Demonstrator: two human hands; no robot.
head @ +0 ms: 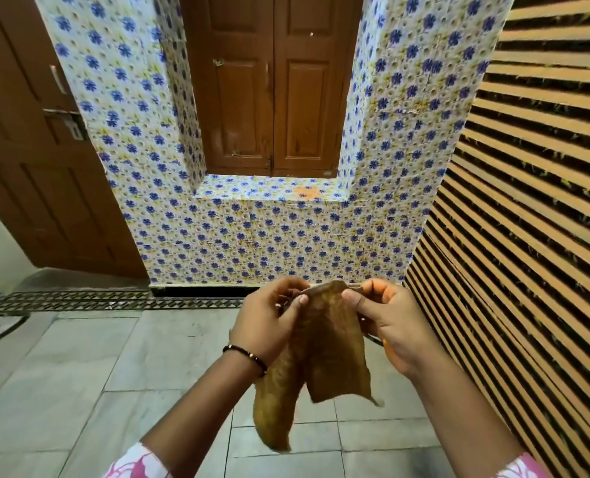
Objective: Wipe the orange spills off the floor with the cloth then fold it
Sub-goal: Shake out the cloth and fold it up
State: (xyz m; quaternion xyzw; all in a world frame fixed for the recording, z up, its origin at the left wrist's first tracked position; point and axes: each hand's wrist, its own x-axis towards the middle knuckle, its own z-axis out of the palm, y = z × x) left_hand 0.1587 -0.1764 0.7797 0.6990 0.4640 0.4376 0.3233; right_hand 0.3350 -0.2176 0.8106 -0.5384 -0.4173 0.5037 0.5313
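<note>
A brownish-orange cloth [324, 350] hangs in the air in front of me, held by its top edge. My left hand [269, 322] pinches the top left part and my right hand [390, 326] pinches the top right corner. The cloth droops in two loose flaps over the grey tiled floor [79, 391]. An orange patch [306, 193] shows on the flowered window ledge. No orange spill is visible on the floor tiles in view.
A wall with blue flower tiles [252, 243] stands ahead, with brown wooden shutters [272, 84] above the ledge. A brown door [34, 150] is at the left. A striped orange and dark wall [528, 201] runs along the right. A patterned floor border [79, 300] lies near the wall.
</note>
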